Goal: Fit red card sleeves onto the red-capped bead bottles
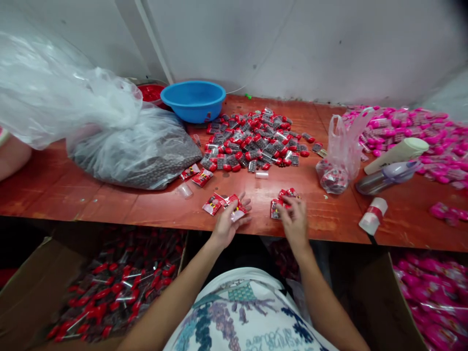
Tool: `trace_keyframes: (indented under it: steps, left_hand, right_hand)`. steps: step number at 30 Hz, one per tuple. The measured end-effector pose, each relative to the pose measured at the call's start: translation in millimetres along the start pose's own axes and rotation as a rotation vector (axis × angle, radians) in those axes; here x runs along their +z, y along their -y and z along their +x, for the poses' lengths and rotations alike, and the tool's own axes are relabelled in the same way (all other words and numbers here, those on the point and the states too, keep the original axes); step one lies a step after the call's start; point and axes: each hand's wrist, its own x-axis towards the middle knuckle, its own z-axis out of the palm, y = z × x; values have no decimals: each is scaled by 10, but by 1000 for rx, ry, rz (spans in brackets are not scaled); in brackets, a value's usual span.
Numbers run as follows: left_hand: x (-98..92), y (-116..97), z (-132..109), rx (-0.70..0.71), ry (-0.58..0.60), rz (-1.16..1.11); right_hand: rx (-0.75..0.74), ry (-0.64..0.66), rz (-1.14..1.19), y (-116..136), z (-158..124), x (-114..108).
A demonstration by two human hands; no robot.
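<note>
Gathering red packets (pixel 238 213), it seems

The bulging bag (pixel 135 156) lies left of the container pile (pixel 256 141). In front of that pile, the left hand (pixel 225 225), fingers spread, holds at least one packet under its thumb; the right hand (pixel 295 222) curls at a packet cluster (pixel 275 209), grip unclear. The next move probably calls for a careful pinch.

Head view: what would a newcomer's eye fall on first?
Probably the blue basin at the back of the table, with a heap of red-and-grey items to its right. Pink items crowd the far right. Near the front edge, the left hand holds a red packet while the right hand touches more packets.
</note>
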Motion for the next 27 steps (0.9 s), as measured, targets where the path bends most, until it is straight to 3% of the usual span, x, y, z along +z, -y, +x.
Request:
trace_keyframes:
  steps: [3, 6, 8, 11, 13, 17, 20, 23, 27]
  left_hand:
    - [29, 54, -14, 12, 15, 0]
    - [-49, -1, -30, 161, -47, -12]
    - [-149, -92, -45, 265, -113, 8]
    - [-306, -239, -70, 312, -186, 53]
    - [-383, -312, -77, 311, -241, 49]
    - [-439, -390, -73, 298, -324, 7]
    - [-434, -408, -72, 268, -339, -33]
    - [-449, -406, -66, 252, -360, -81]
    - [-500, -388, -33, 255, -363, -102]
  right_hand:
    - [-2, 379, 360, 301, -168, 433]
    - [-22, 473, 455, 468, -211, 717]
    - [-102, 517, 377, 516, -159, 781]
    - [-279, 648, 225, 533, 33, 822]
    - [-356, 626, 40, 511, 258, 884]
    - [-336, 314, -321, 404, 874, 1103]
    - [-344, 216, -568, 328, 1180, 1286]
    - [-428, 279, -752, 285, 1099, 1419]
    - [-541, 323, -727, 267, 573, 1410]
